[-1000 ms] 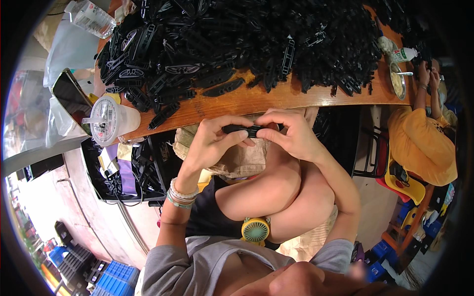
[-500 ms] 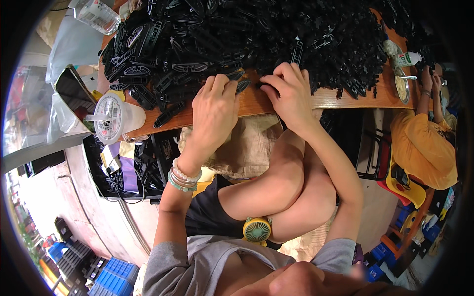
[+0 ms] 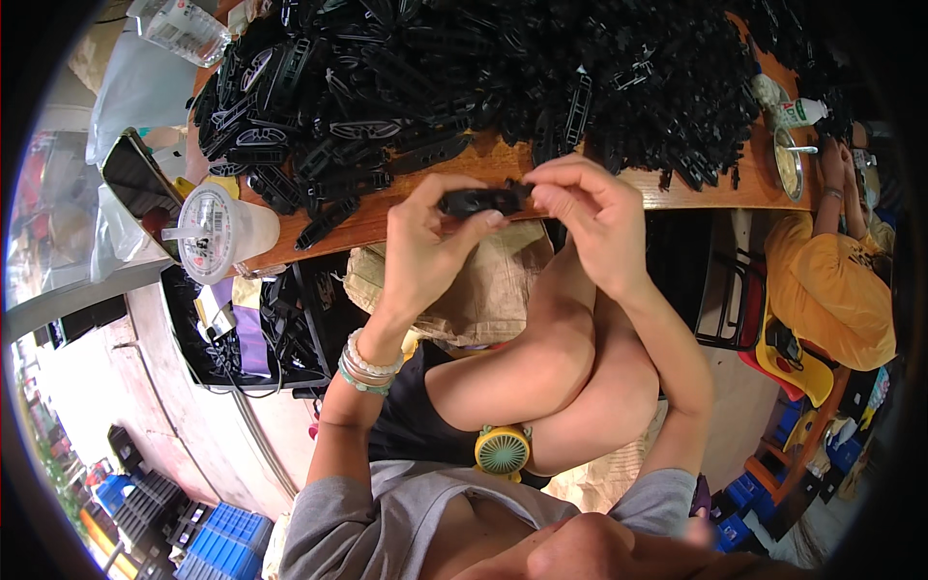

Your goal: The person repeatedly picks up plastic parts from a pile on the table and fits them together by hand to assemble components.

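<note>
A wooden table [image 3: 677, 188] heaped with black plastic parts [image 3: 464, 68] leaves only its near edge bare, where the left hand [image 3: 425, 242] and right hand [image 3: 590, 208] pinch a slim black clip [image 3: 480, 200] between closed fingertips.

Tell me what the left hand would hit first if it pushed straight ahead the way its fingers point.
Probably the table edge, then the heap of black plastic parts just beyond. The left hand already grips a black part; depth is uncertain.
</note>
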The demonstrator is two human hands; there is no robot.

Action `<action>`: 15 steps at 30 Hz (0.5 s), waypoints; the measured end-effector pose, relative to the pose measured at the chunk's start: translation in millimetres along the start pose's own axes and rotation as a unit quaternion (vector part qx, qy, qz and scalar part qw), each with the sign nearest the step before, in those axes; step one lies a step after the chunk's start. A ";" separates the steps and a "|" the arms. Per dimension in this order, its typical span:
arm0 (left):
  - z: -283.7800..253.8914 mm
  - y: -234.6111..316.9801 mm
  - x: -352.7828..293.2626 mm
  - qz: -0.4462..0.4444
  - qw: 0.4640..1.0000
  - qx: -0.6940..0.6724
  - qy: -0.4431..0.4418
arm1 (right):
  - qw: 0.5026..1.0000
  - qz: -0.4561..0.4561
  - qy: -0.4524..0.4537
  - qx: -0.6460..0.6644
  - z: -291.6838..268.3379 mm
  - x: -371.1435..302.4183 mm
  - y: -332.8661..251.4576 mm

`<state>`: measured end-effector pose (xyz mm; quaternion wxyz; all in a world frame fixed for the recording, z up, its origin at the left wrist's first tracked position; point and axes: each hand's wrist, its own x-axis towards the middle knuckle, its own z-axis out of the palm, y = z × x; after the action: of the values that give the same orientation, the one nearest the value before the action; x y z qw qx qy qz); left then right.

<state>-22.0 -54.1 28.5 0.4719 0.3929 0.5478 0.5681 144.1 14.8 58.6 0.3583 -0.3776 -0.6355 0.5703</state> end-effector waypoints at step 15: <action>8.6 7.2 -9.7 -0.065 0.997 -0.013 -0.051 | 0.980 -0.115 -0.028 -0.157 2.6 -14.8 -2.3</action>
<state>-12.1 -61.0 37.1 0.5402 0.3791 0.5396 0.5227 148.5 0.3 60.3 0.3398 -0.3374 -0.7662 0.4286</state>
